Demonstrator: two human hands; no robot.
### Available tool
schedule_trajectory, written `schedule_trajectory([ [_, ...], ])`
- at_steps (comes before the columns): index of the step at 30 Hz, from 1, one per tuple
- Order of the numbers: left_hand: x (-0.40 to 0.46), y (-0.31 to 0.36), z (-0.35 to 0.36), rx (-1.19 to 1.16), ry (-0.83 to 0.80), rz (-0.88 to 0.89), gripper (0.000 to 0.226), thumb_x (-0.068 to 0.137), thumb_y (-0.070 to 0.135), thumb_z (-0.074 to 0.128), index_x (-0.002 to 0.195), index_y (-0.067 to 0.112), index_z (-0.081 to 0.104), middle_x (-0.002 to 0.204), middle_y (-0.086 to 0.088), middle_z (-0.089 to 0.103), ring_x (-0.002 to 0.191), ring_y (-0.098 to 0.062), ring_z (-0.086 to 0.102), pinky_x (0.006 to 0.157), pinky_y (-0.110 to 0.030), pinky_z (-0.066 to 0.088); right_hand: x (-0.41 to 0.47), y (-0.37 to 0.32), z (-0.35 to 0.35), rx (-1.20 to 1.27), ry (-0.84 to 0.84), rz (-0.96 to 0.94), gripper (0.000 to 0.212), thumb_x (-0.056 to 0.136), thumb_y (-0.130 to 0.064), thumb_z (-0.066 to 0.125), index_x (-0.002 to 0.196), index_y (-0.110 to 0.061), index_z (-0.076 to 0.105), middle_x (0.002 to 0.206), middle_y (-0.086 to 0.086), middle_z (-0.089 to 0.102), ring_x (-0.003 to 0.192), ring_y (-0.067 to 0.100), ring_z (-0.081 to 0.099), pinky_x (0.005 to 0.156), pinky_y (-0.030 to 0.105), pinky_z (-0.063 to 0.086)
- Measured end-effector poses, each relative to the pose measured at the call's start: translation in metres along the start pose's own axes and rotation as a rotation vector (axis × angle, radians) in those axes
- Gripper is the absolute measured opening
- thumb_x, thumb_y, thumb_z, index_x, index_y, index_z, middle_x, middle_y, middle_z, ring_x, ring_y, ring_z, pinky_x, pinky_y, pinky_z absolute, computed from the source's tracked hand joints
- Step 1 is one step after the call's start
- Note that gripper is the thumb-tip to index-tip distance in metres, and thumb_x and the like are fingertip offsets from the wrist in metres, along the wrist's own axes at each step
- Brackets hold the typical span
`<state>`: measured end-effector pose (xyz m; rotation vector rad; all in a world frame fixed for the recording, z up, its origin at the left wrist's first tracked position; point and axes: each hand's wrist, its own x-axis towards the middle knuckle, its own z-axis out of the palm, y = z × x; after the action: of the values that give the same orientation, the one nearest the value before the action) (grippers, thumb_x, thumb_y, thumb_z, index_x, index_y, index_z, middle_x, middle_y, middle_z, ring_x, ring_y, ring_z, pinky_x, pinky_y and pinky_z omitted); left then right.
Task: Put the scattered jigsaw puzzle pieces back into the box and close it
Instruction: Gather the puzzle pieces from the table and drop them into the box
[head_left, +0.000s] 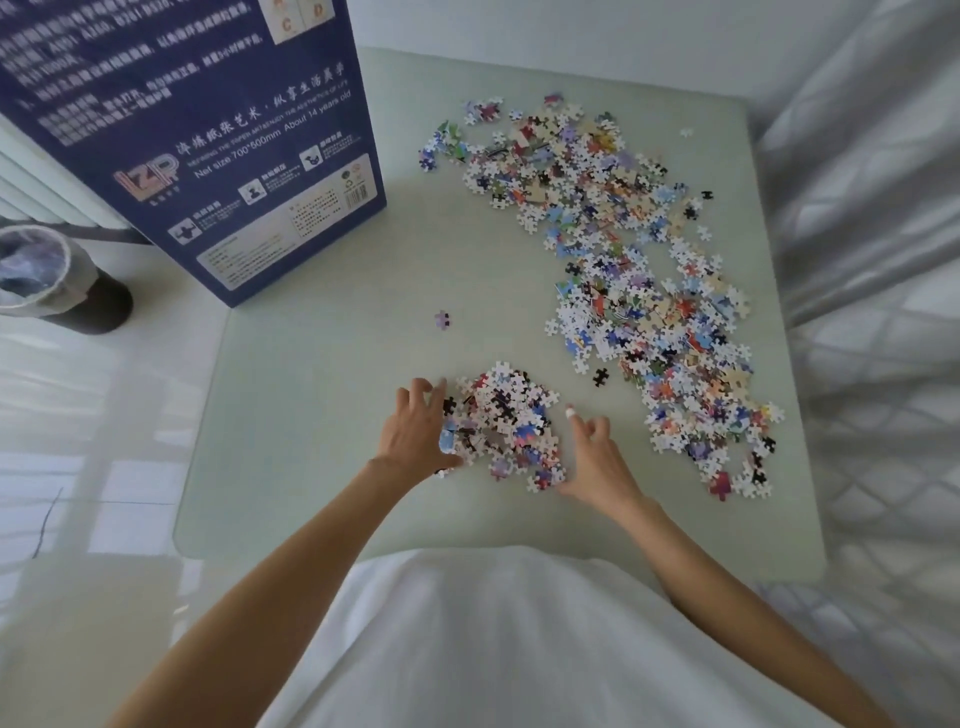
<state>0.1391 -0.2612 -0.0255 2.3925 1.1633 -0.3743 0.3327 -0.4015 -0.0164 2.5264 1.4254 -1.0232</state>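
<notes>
hands (511, 447) flank small pile (506, 423) | box (208, 130) upright | table (337, 364)

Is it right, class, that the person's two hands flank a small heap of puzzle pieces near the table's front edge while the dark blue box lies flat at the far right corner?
Not quite. The head view shows the left hand and right hand flanking the small heap on the table, but the dark blue box stands upright at the far left corner.

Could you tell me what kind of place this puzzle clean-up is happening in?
Probably a room at home, perhaps a bedroom: a small pale table stands on glossy white floor tiles, with quilted white bedding alongside and a lined waste bin on the floor.
</notes>
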Motion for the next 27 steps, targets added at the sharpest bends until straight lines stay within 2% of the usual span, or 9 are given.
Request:
schedule_trajectory([
  [4, 0.0, 0.003, 0.005, -0.145, -0.007, -0.004, 0.086, 0.073, 0.035, 0.077, 0.141, 0.013, 0.028, 0.135, -0.01, 0.031, 0.115, -0.024, 0.045, 0.099, -0.03, 0.042, 0.017, -0.022, 0.004, 0.017, 0.023, -0.03, 0.079, 0.071, 0.0, 0.074, 0.133, -0.017, 0.027, 0.123, 0.013, 0.032, 0.081, 0.016, 0.053, 0.075, 0.027, 0.054],
  [7, 0.005, 0.006, 0.004, -0.241, 0.011, -0.017, 0.079, 0.076, 0.028, 0.075, 0.14, 0.013, 0.031, 0.135, -0.011, 0.031, 0.116, -0.026, 0.047, 0.099, -0.03, 0.04, 0.029, -0.034, 0.0, 0.048, 0.037, -0.07, 0.069, 0.075, 0.002, 0.07, 0.13, -0.012, 0.032, 0.125, 0.012, 0.032, 0.078, 0.013, 0.052, 0.07, 0.02, 0.05],
  [12, 0.015, 0.021, 0.002, -0.262, -0.019, -0.05, 0.095, 0.07, 0.046, 0.076, 0.143, 0.014, 0.024, 0.134, -0.01, 0.031, 0.12, -0.026, 0.042, 0.097, -0.034, 0.042, 0.05, -0.058, -0.007, 0.056, 0.095, -0.168, 0.054, 0.078, 0.005, 0.064, 0.124, -0.007, 0.039, 0.12, 0.011, 0.04, 0.084, 0.013, 0.048, 0.071, 0.018, 0.04],
  [14, 0.019, 0.025, 0.0, -0.248, -0.036, -0.086, 0.102, 0.065, 0.052, 0.077, 0.143, 0.016, 0.022, 0.133, -0.008, 0.031, 0.121, -0.024, 0.041, 0.093, -0.034, 0.044, 0.058, -0.058, -0.012, -0.023, 0.134, -0.208, 0.049, 0.078, -0.003, 0.068, 0.12, -0.007, 0.042, 0.118, 0.009, 0.042, 0.091, 0.015, 0.046, 0.075, 0.019, 0.039],
  [18, 0.021, 0.028, 0.001, -0.25, 0.01, -0.123, 0.095, 0.066, 0.052, 0.076, 0.14, 0.018, 0.027, 0.13, -0.006, 0.035, 0.119, -0.022, 0.042, 0.09, -0.034, 0.047, 0.076, -0.051, -0.021, -0.251, 0.186, -0.29, 0.073, 0.071, -0.016, 0.078, 0.129, -0.013, 0.034, 0.14, 0.015, 0.028, 0.126, 0.028, 0.032, 0.104, 0.03, 0.03],
  [20, 0.022, 0.028, 0.003, -0.251, 0.034, -0.121, 0.087, 0.068, 0.049, 0.076, 0.137, 0.019, 0.031, 0.13, -0.005, 0.037, 0.118, -0.022, 0.043, 0.088, -0.033, 0.047, 0.083, -0.054, -0.027, -0.246, 0.1, -0.367, 0.1, 0.067, -0.017, 0.081, 0.144, -0.019, 0.016, 0.154, 0.012, 0.001, 0.141, 0.029, 0.006, 0.113, 0.039, 0.013],
  [22, 0.023, 0.029, 0.003, -0.249, 0.047, -0.111, 0.079, 0.072, 0.046, 0.074, 0.135, 0.019, 0.034, 0.13, -0.005, 0.039, 0.118, -0.022, 0.042, 0.087, -0.032, 0.045, 0.087, -0.06, -0.035, -0.263, -0.016, -0.434, 0.116, 0.066, -0.019, 0.081, 0.148, -0.027, -0.001, 0.156, 0.002, -0.01, 0.142, 0.023, -0.007, 0.113, 0.042, 0.004],
  [24, 0.023, 0.029, 0.003, -0.258, 0.052, -0.113, 0.074, 0.073, 0.043, 0.074, 0.133, 0.018, 0.036, 0.128, -0.004, 0.042, 0.118, -0.022, 0.042, 0.087, -0.032, 0.043, 0.089, -0.064, -0.039, -0.336, -0.057, -0.491, 0.113, 0.066, -0.023, 0.082, 0.148, -0.025, 0.004, 0.156, -0.002, 0.003, 0.143, 0.021, 0.003, 0.114, 0.042, 0.013],
  [27, 0.023, 0.028, 0.005, -0.282, 0.06, -0.127, 0.067, 0.075, 0.041, 0.072, 0.128, 0.017, 0.039, 0.124, -0.005, 0.045, 0.114, -0.022, 0.043, 0.086, -0.031, 0.042, 0.087, -0.064, -0.039, -0.358, -0.011, -0.534, 0.092, 0.066, -0.027, 0.081, 0.141, -0.02, 0.029, 0.145, -0.001, 0.028, 0.132, 0.021, 0.026, 0.105, 0.037, 0.032],
])
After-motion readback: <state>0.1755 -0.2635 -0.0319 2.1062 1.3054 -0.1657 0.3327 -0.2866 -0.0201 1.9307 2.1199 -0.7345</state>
